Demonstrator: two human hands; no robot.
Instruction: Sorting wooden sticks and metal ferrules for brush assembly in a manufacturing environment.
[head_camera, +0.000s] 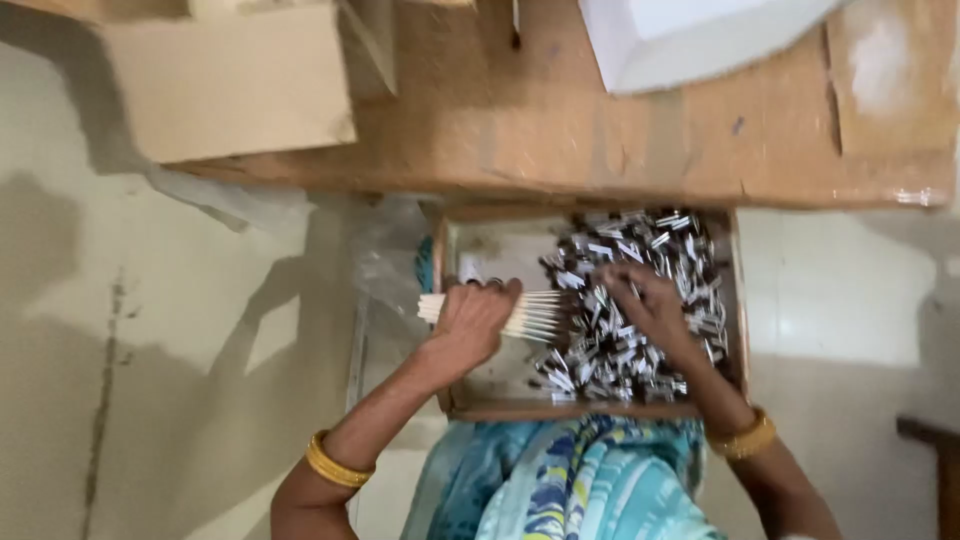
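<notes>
My left hand (472, 322) is closed around a bundle of thin pale sticks (535, 315) held level over a shallow cardboard box (590, 408). The sticks point right, toward a heap of several small dark and silver pieces (640, 300) filling the box's right half. My right hand (650, 305) rests on that heap with its fingers bent among the pieces; whether it grips one is hidden. Both wrists wear gold bangles.
A big brown cardboard sheet (560, 130) lies beyond the box, with a folded carton (230, 85) at far left and a white sheet (680, 40) at the top. Clear plastic (385, 250) lies left of the box. Pale floor surrounds it; blue patterned cloth (570, 485) covers my lap.
</notes>
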